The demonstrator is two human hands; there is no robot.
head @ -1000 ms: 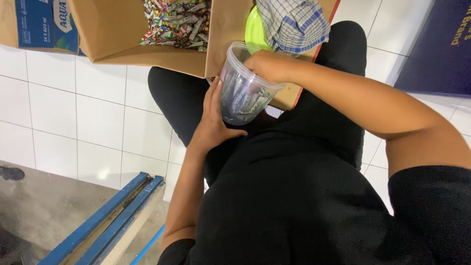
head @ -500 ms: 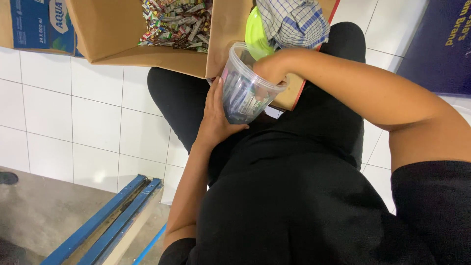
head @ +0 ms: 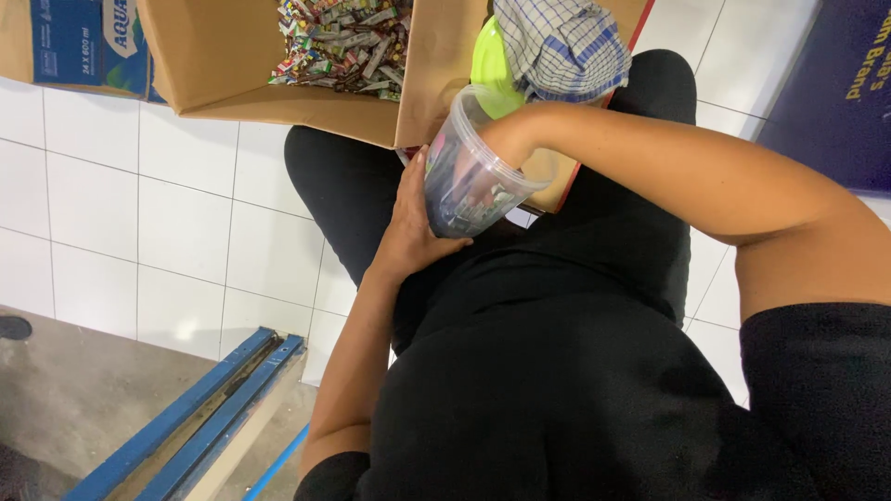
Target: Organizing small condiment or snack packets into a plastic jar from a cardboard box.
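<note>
A clear plastic jar [head: 469,176] rests tilted on my lap, partly filled with small wrapped sweets. My left hand [head: 413,218] cups its side and base from the left. My right hand [head: 501,139] reaches down through the jar's mouth, so its fingers are hidden inside and blurred by the plastic. I sit in black clothes on a white tiled floor.
An open cardboard box [head: 241,65] full of colourful wrapped sweets stands in front of my knees. A green lid [head: 487,60] and a blue checked cloth [head: 561,46] lie on a second box at right. A blue metal rail [head: 195,408] runs at lower left.
The jar and both hands have stayed almost still; the view shifted slightly and my right hand sits a little deeper in the jar.
</note>
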